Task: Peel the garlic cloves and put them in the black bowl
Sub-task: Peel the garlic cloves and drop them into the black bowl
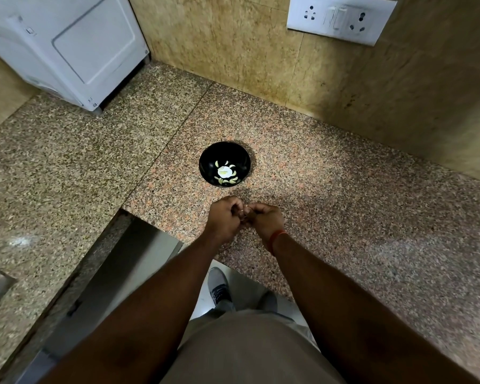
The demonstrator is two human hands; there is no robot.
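A black bowl stands on the speckled granite counter, a short way beyond my hands. Inside it lie several pale peeled garlic cloves around a bright white patch at the bottom. My left hand and my right hand meet above the counter's front edge, fingers curled towards each other. Between the fingertips they pinch a small garlic clove, mostly hidden by the fingers. A red thread band circles my right wrist.
A white appliance stands at the back left of the counter. A white socket and switch plate is on the tiled wall at the upper right. The counter is L-shaped, with a gap at the lower left where the floor and my shoes show.
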